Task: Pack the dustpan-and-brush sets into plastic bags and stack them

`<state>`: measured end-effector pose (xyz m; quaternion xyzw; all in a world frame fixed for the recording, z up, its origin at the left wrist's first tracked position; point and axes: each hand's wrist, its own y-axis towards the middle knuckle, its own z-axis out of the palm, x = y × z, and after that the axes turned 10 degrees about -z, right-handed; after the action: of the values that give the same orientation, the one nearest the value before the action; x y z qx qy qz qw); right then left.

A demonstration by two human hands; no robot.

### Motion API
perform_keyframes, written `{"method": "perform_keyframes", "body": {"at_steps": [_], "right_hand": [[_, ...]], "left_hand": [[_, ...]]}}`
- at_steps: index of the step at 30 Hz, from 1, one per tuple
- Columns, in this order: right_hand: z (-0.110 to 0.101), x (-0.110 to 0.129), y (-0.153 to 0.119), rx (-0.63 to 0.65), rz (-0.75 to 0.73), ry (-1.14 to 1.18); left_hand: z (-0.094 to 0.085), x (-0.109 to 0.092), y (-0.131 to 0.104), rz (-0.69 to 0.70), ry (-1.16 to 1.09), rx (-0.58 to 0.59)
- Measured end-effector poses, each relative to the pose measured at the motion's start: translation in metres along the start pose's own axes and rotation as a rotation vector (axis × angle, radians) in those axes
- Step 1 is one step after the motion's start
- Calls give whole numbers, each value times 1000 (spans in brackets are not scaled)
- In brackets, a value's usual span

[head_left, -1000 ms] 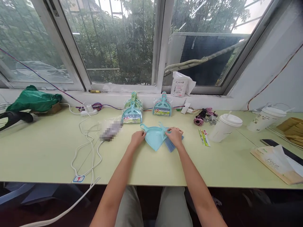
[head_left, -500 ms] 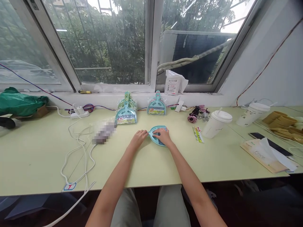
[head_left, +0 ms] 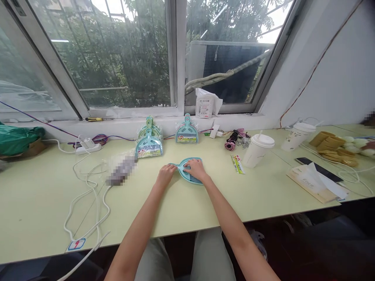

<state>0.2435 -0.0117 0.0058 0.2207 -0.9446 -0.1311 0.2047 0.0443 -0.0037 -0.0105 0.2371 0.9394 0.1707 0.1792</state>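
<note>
By the left hand (head_left: 166, 173) the handle (head_left: 174, 164) of a light-blue dustpan (head_left: 181, 169) is held under curled fingers, perhaps so that turning is prevented; the thumb of this hand cannot be seen. The right hand (head_left: 195, 169) is laid half open, thumb apart from fingers, over the wide part of the dustpan, where a brush (head_left: 195, 179) is nested, and so both pieces are probably kept together. The dustpan is supported on the table (head_left: 181, 207), between both hands. Behind it, wrapped sets (head_left: 149, 147) are stood by the wall (head_left: 120, 130), seemingly for support; to its right, a label card (head_left: 237, 164) and a white cup (head_left: 259, 151) are placed
</note>
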Motion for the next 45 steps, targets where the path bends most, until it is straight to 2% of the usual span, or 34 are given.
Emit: {"method": "perform_keyframes", "body": {"at_steps": [3, 4, 5, 6, 8, 10, 11, 13, 15, 16, 18, 20, 21, 23, 27, 29, 33, 37, 42, 45], "right_hand": [[0, 5, -2, -35, 111, 92], [2, 8, -1, -86, 159, 126], [4, 11, 0, -159, 201, 154], [7, 14, 2, -245, 233, 176], [11, 18, 6, -376, 237, 225], [11, 16, 10, -415, 199, 291], [9, 10, 11, -427, 201, 312], [-2, -10, 5, -495, 298, 277], [-17, -40, -8, -626, 524, 103], [-24, -57, -18, -652, 659, 12], [-34, -87, -37, -593, 859, -69], [-36, -106, -50, -477, 926, -109], [-35, -110, -51, -418, 903, -118], [-26, -105, -45, -310, 746, -84], [1, -67, -17, -171, 262, 92], [14, -50, -7, -169, 140, 76], [27, -37, -5, -204, 151, 63], [24, -35, -6, -218, 223, -36], [19, -23, -6, -370, 266, -233], [24, -15, -4, -258, 322, -151]], "left_hand": [[-3, -8, 0, -146, -204, -211], [-3, -12, 1, -236, -324, -276], [-3, -16, 2, -327, -472, -291], [-2, -20, 3, -402, -639, -241], [1, -27, 4, -475, -964, -12], [6, -29, 6, -509, -1181, 177], [8, -28, 7, -545, -1244, 196], [10, -20, 9, -676, -1320, 130], [8, -7, 11, -814, -1353, 55], [7, 0, 12, -867, -1357, 26], [3, 14, 14, -929, -1344, -25], [1, 26, 15, -950, -1335, -84], [0, 30, 16, -957, -1340, -114], [1, 36, 16, -968, -1360, -163], [5, 41, 15, -989, -1355, -176], [7, 42, 14, -991, -1345, -168], [7, 41, 13, -990, -1340, -173], [7, 43, 14, -996, -1340, -182], [10, 51, 14, -1000, -1334, -229], [12, 56, 14, -997, -1326, -223]]}}
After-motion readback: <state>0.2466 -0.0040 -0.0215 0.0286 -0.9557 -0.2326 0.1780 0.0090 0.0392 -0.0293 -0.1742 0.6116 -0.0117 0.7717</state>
